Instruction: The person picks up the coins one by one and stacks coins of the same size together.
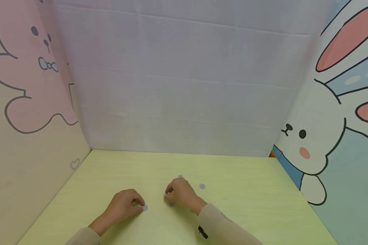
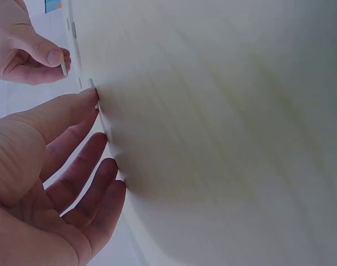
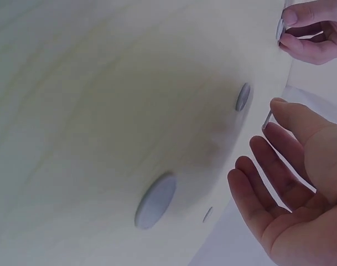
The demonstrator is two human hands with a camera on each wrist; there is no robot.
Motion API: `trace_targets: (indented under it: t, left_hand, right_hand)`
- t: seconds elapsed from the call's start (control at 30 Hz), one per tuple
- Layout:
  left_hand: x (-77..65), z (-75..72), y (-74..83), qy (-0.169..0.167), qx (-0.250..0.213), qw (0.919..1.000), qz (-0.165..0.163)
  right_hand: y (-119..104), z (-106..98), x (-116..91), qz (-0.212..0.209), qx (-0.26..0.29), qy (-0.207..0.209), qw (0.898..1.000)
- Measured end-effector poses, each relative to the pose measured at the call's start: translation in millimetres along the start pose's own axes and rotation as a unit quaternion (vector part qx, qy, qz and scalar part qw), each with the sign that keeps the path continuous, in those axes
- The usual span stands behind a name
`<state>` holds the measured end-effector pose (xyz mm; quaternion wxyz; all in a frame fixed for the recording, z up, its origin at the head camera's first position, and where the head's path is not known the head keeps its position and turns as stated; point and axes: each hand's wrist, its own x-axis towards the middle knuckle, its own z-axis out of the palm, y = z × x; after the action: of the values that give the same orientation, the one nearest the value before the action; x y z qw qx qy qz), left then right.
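My left hand [image 1: 122,205] is low over the tabletop and pinches a small flat grey disc [image 1: 145,207] between thumb and forefinger. In the left wrist view the edge of this disc [image 2: 91,83] stands at the thumb tip, with the other fingertips right at the table surface. My right hand [image 1: 181,192], farther forward and to the right, pinches a second grey disc [image 3: 267,118] on edge between thumb and forefinger. Close below the right hand a disc [image 1: 171,204] lies on the table. Another disc [image 1: 180,176] lies just beyond its knuckles, partly covered by them.
One more grey disc [image 1: 202,186] lies to the right of the right hand. The pale yellow-green table [image 1: 248,194] is bounded by a white cloth wall [image 1: 184,85] behind, a bear-print panel [image 1: 33,146] on the left and a rabbit-print panel [image 1: 349,190] on the right.
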<state>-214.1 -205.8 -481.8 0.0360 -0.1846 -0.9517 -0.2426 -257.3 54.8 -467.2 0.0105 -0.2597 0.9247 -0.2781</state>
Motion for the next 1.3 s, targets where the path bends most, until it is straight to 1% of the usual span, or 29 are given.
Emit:
trace_targets:
  t: [0.23,0.4,0.8,0.93,1.1,1.3]
  left_hand:
    - [0.5,0.3,0.0,-0.002,0.004,1.0000,0.001]
    - [0.4,0.2,0.3,-0.001,0.005,1.0000,0.002]
    - [-0.8,-0.3,1.1,0.000,-0.003,1.0000,-0.004]
    - [-1.5,-1.0,0.9,0.002,-0.004,1.0000,0.000]
    - [-1.8,-0.7,-1.1,0.005,0.002,1.0000,0.006]
    - [-1.0,0.4,-1.4,0.004,-0.002,1.0000,-0.001]
  right_hand:
    - [-6,4,-2,-0.004,-0.010,-0.002,1.000]
    - [-8,8,-2,0.002,-0.007,-0.006,1.000]
    - [-17,16,-3,-0.002,-0.005,-0.010,1.000]
    - [-20,19,-2,-0.013,-0.013,-0.011,1.000]
    - [-24,22,0,-0.035,-0.033,-0.012,0.999]
    - [-31,25,1,-0.046,-0.040,-0.014,0.998]
